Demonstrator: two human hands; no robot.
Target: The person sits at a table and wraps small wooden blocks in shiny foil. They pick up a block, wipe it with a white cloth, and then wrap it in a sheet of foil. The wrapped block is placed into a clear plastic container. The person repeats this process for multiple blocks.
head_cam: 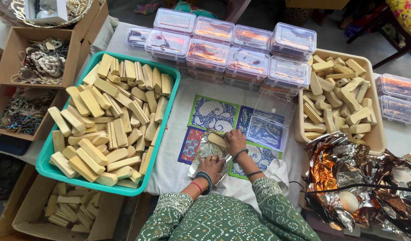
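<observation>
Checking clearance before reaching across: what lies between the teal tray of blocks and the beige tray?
In the head view, between the teal tray and beige tray lie the patterned cloth, both hands wrapping a block in foil, and an open clear box.

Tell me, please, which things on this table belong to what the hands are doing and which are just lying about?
In use:
- left hand pressing the foil sheet
- right hand on the wooden block
- open clear box
- teal tray of blocks

Lying about:
- cardboard boxes of jewellery
- crumpled foil pile
- stacked closed boxes
</observation>
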